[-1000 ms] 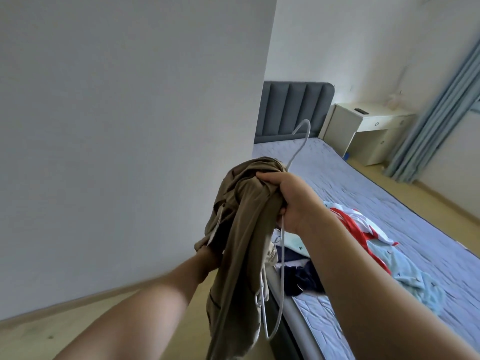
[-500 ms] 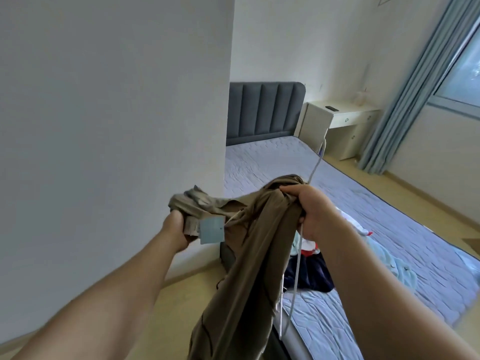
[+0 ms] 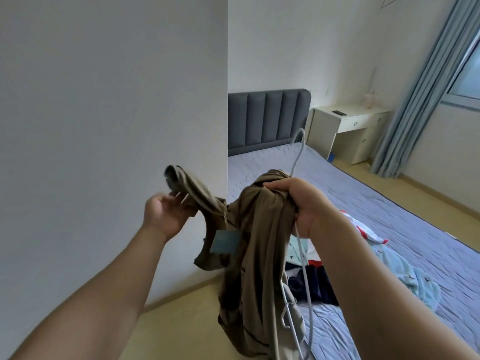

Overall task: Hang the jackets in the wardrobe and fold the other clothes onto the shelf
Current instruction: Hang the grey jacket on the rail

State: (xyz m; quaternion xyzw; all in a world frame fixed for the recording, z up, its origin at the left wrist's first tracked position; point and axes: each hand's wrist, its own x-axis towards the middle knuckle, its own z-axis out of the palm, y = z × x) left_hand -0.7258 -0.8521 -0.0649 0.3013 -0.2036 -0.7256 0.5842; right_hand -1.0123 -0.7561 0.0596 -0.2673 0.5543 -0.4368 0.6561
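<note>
One olive-brown jacket [image 3: 262, 250] hangs bunched in the near middle of the view, held up over the near corner of the bed [image 3: 376, 203] and the strip of floor [image 3: 181, 323] beside it. The right hand [image 3: 301, 203] has its fingers curled tight round the gathered top of the jacket together with one white wire hanger [image 3: 302, 255], whose hook rises above the fist and whose lower loops dangle along the jacket's right side. The left hand [image 3: 166, 214], just left of it, is palm-up with fingers loosely spread and gripping nothing; one sleeve-like end of the jacket lies across the fingertips and flips up beyond them, blurred. One pale blue tag [image 3: 224, 241] hangs from the jacket between the two hands.

Behind the jacket, on the bed's quilted lilac cover, lies a heap of other clothes. Three can be told apart for certain: a navy piece [image 3: 314, 287], a light blue piece [image 3: 407, 271] to its right, and a white-and-red piece [image 3: 363, 229] farther back.

At the far end stands one grey padded headboard [image 3: 267, 120]. Right of it is one white desk [image 3: 350, 131] with one small dark object [image 3: 339, 112] on top — too small to identify. One blue curtain [image 3: 420, 87] hangs at the far right. A plain white wall [image 3: 104, 100] fills the left.
</note>
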